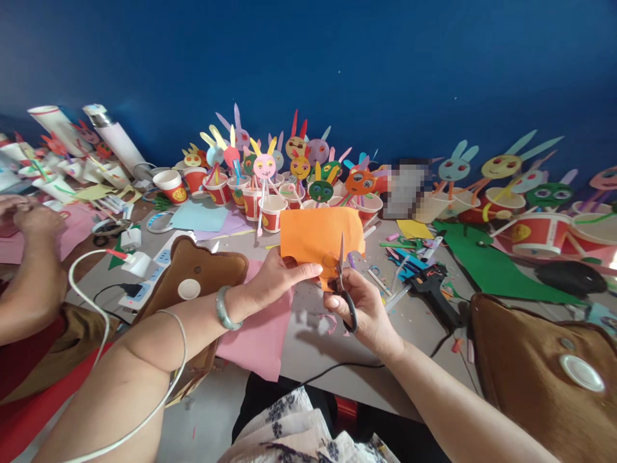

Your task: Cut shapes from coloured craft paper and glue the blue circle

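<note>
My left hand [277,283] grips a sheet of orange paper [315,235] by its lower left part, thumb on top. Small circles are drawn near the paper's lower edge. In my right hand [369,308] is a pair of scissors [348,302] with black handles, the blades pointing up at the orange paper's lower right part. How far the blades are apart is hard to make out. Below the hands, a sheet of pink paper [260,321] lies on the grey table [313,347], with small pink scraps beside it.
Paper cups [272,212] with rabbit-faced figures line the wall. A glue gun [436,292] and green paper [501,263] lie right. Left are a power strip [157,270] and a brown cushion-like pouch [216,260]; another brown pouch [544,360] sits right. A co-worker's arm [29,276] rests far left.
</note>
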The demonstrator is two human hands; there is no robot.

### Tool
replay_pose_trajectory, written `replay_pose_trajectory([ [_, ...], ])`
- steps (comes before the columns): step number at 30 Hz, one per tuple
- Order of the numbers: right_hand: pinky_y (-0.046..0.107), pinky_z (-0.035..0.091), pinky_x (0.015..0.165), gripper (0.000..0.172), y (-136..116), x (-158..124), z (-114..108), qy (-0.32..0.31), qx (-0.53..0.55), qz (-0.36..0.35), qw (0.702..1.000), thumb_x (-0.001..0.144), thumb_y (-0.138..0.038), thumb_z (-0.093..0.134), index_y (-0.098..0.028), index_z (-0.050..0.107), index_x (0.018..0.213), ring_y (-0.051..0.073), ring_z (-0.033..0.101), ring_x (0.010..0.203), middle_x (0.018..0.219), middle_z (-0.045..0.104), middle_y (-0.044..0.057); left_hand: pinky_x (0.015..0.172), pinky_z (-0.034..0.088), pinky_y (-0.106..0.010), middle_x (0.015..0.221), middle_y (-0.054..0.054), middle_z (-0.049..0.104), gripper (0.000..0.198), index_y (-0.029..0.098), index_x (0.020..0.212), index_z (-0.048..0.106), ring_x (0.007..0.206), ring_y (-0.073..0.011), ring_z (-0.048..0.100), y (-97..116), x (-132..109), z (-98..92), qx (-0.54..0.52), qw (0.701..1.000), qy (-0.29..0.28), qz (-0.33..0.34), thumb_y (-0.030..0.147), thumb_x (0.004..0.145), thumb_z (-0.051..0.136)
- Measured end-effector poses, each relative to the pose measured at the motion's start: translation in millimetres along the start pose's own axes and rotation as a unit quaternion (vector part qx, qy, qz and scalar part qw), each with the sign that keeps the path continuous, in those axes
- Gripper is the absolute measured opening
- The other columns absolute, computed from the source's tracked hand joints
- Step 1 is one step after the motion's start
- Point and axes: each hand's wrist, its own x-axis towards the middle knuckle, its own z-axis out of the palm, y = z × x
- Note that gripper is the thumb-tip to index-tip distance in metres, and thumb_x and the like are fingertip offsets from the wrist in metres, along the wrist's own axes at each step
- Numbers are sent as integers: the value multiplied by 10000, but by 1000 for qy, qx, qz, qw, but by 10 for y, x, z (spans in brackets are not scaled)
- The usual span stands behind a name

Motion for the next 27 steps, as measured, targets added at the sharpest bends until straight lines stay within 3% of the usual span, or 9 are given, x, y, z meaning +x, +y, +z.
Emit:
replay_pose_trajectory([
  [11,264,457,539,487,5,-10,3,14,3,7,1000,712,-620,816,-215,586,855,147,559,640,762,591,8,735,568,-307,888,-69,757,305,149,923,678,746,-166,693,31,-5,23,-6,1000,9,-5,309,716,833],
  [27,264,492,457,477,-8,-16,-16,7,2,14,1000,703,-594,833,-216,636,915,154,601,596,777,665,24,811,582,-346,915,-84,772,234,145,893,698,880,-216,718,80,1,-22,-8,1000,-21,-13,301,748,797],
])
